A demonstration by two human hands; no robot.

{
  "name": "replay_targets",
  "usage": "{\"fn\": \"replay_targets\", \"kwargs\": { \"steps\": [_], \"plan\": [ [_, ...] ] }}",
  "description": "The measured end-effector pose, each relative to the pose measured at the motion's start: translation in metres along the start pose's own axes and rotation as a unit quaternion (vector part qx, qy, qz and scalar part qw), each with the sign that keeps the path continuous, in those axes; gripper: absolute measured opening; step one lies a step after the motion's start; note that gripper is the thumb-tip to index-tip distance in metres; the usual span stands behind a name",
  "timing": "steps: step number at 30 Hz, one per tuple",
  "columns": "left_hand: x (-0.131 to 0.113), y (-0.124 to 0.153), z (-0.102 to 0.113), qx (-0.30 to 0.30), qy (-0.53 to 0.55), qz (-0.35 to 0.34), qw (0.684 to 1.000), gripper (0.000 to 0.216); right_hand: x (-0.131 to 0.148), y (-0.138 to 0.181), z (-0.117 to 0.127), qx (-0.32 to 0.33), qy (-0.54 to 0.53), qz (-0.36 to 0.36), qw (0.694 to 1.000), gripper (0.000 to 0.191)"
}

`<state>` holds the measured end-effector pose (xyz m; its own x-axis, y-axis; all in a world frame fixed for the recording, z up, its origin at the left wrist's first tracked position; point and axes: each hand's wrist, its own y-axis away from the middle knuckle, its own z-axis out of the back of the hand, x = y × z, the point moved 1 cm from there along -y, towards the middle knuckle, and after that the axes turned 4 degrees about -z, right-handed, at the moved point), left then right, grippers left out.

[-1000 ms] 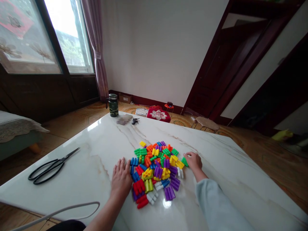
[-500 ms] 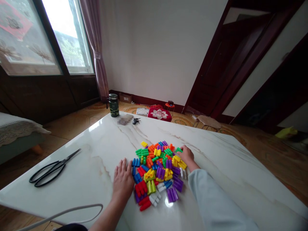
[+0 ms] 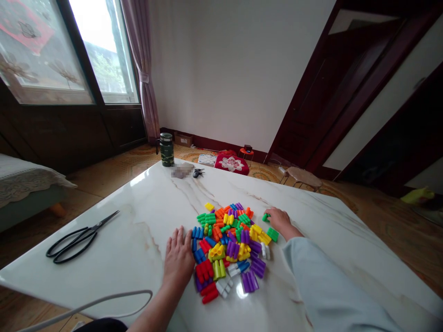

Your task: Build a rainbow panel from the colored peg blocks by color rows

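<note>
A pile of colourful plastic building blocks [image 3: 232, 251], shaped like joined tubes, lies on the white marble-patterned table [image 3: 138, 193]. My left hand [image 3: 178, 256] lies flat along the pile's left side, fingers stretched out, beside a blue block [image 3: 197, 232]. Right of the pile's far part, my right hand [image 3: 279, 220] has its fingers closed on a green block [image 3: 266, 217]; its fingertips are partly hidden. Another green block [image 3: 272, 234] rests just below that hand, next to a yellow block [image 3: 265, 238].
Black-handled scissors [image 3: 81, 237] lie at the left of the table, with a grey cable [image 3: 114, 295] near the front edge. A camouflage flask [image 3: 166, 150], a blurred object [image 3: 182, 170] and keys [image 3: 198, 173] are at the far corner. A stool [image 3: 302, 177] stands beyond the table.
My right hand has moved slightly right, away from the pile, with a green block at its fingers. Another green block now shows below it. My left hand stays flat beside the pile.
</note>
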<state>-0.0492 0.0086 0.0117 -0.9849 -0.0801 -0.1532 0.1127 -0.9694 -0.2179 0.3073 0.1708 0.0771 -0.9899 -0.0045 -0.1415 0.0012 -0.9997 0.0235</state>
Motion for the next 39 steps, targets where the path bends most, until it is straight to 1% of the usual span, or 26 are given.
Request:
{"fn": "replay_targets", "kwargs": {
  "steps": [4, 5, 7, 9, 10, 12, 14, 16, 18, 21, 24, 27, 29, 31, 33, 34, 36, 39],
  "plan": [
    [0.000, -0.001, 0.001, -0.004, -0.002, -0.001, 1.000, 0.053, 0.003, 0.003, -0.002, -0.012, -0.012, 0.004, 1.000, 0.030],
    [0.000, -0.001, 0.001, -0.003, -0.003, -0.001, 1.000, 0.053, 0.001, 0.005, 0.000, -0.020, -0.019, -0.004, 1.000, 0.032],
    [-0.001, -0.001, 0.002, -0.002, -0.005, 0.000, 1.000, 0.052, -0.004, 0.007, 0.004, -0.018, -0.039, -0.048, 0.998, 0.030],
    [0.000, -0.001, 0.002, -0.002, -0.008, -0.002, 1.000, 0.052, -0.010, 0.011, 0.008, 0.013, -0.058, -0.099, 0.993, 0.022],
    [0.000, 0.000, 0.001, -0.002, -0.010, -0.004, 1.000, 0.052, -0.012, 0.013, 0.009, 0.035, -0.067, -0.111, 0.991, 0.018],
    [0.000, 0.000, 0.001, -0.005, -0.010, -0.006, 1.000, 0.052, -0.014, 0.017, 0.008, 0.076, -0.079, -0.103, 0.989, 0.015],
    [0.000, 0.000, 0.000, -0.008, -0.008, -0.006, 1.000, 0.052, -0.013, 0.023, 0.004, 0.097, -0.088, -0.084, 0.988, 0.027],
    [0.000, 0.000, 0.000, -0.008, -0.006, -0.005, 1.000, 0.052, -0.010, 0.028, -0.001, 0.096, -0.095, -0.076, 0.988, 0.041],
    [0.000, 0.000, -0.001, -0.008, -0.006, -0.005, 1.000, 0.053, -0.006, 0.032, -0.005, 0.083, -0.103, -0.069, 0.989, 0.049],
    [0.000, 0.000, -0.002, -0.008, -0.012, -0.006, 1.000, 0.053, -0.004, 0.036, -0.007, 0.064, -0.115, -0.065, 0.989, 0.047],
    [0.000, 0.000, 0.000, -0.008, -0.014, -0.005, 1.000, 0.053, -0.008, 0.038, -0.005, 0.047, -0.126, -0.069, 0.989, 0.041],
    [-0.001, 0.001, 0.001, -0.004, -0.008, -0.002, 1.000, 0.053, -0.019, 0.039, -0.007, 0.025, -0.141, -0.087, 0.986, 0.024],
    [-0.002, 0.001, 0.002, -0.003, -0.006, -0.001, 1.000, 0.053, -0.025, 0.039, -0.012, -0.011, -0.200, -0.098, 0.975, 0.012],
    [-0.002, 0.000, 0.003, -0.003, -0.005, -0.003, 1.000, 0.053, -0.027, 0.041, -0.021, -0.059, -0.289, -0.090, 0.951, 0.010],
    [-0.002, 0.000, 0.003, -0.002, -0.004, -0.003, 1.000, 0.053, -0.022, 0.044, -0.031, -0.092, -0.352, -0.071, 0.929, 0.015],
    [-0.002, 0.000, 0.003, -0.001, -0.004, -0.002, 1.000, 0.053, -0.018, 0.045, -0.036, -0.103, -0.362, -0.063, 0.924, 0.017],
    [-0.001, 0.000, 0.003, -0.002, -0.007, -0.001, 1.000, 0.053, -0.006, 0.046, -0.041, -0.118, -0.348, -0.058, 0.928, 0.019],
    [0.000, 0.000, 0.001, -0.006, -0.011, -0.004, 1.000, 0.053, 0.014, 0.043, -0.040, -0.136, -0.281, -0.064, 0.948, 0.018]
  ]
}}
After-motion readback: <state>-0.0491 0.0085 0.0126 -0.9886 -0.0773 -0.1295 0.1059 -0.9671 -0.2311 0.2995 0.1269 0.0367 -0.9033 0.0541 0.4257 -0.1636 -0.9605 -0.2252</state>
